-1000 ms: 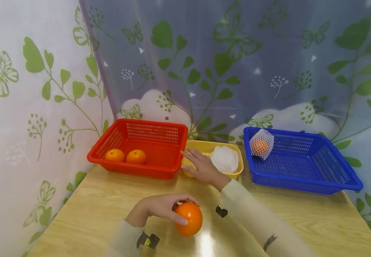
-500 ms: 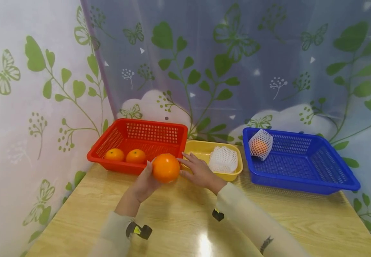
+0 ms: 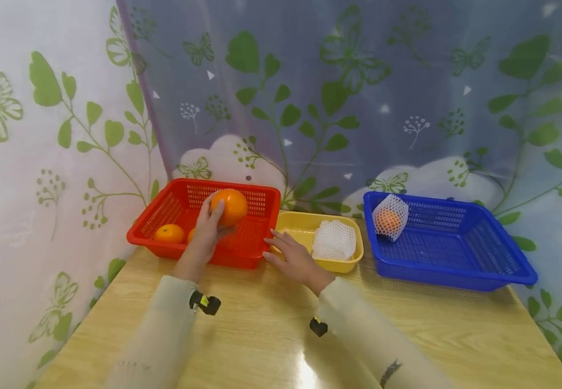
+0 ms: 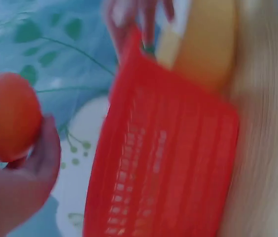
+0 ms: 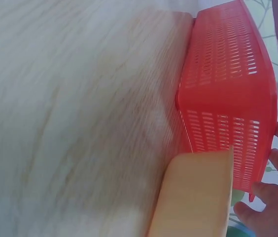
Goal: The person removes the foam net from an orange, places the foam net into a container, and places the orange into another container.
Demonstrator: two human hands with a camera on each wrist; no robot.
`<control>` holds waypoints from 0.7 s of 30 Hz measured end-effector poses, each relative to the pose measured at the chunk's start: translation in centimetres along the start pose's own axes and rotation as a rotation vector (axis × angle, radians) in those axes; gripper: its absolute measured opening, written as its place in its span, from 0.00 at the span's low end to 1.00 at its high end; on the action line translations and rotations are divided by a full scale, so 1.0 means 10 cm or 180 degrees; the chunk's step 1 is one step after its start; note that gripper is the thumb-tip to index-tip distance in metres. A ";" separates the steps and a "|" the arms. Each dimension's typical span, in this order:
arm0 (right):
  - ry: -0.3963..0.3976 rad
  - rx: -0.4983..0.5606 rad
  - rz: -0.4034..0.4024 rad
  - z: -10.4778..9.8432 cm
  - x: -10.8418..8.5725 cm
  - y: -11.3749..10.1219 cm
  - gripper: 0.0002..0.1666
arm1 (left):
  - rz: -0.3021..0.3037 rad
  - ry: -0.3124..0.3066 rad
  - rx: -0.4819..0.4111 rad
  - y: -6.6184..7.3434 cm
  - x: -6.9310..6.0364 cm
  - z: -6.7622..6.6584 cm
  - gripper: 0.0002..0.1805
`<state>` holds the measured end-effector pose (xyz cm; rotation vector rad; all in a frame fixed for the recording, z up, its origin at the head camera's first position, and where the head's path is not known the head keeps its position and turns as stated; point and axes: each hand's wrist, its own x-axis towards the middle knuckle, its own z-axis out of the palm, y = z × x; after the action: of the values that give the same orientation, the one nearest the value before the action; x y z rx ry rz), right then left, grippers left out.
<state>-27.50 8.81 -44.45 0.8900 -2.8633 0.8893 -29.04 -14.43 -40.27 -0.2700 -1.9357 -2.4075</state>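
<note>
In the head view, my left hand grips a large orange and holds it over the red basket. The left wrist view shows the same orange in the air, with the thumb against it. Inside the basket sits one orange fruit; a second is mostly hidden behind my left hand. My right hand is at the basket's right rim with fingers extended, above the near left part of a yellow tray. Whether the fingertips press the rim is hard to tell.
White foam netting lies in the yellow tray. On the right stands a blue basket holding a fruit in a foam net. The baskets and tray line the back of the wooden table, in front of a patterned curtain.
My left hand has lifted the orange from near the front of the table and carried it forward and left over the red basket. My right hand has stayed by the basket's right rim.
</note>
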 end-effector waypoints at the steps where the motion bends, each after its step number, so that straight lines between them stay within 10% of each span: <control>1: 0.0033 0.0025 0.0003 0.01 0.01 -0.01 0.30 | 0.0055 0.0154 0.0603 -0.01 0.07 0.00 0.31; 4: 0.0140 0.0024 0.0030 0.04 0.02 -0.03 0.29 | 0.0222 0.0261 0.2167 -0.09 0.23 -0.01 0.38; 7: 0.0242 -0.0018 0.0089 0.07 0.03 -0.04 0.27 | 0.0335 0.0171 0.3049 -0.21 0.32 0.00 0.41; 21: 0.0467 -0.0589 0.0526 0.08 0.10 -0.24 0.30 | 0.0109 -0.0194 0.4190 -0.44 0.42 0.03 0.40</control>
<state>-26.98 6.29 -43.68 0.5537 -2.8623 0.6543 -33.74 -12.85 -43.83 -0.2668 -2.9209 -0.6921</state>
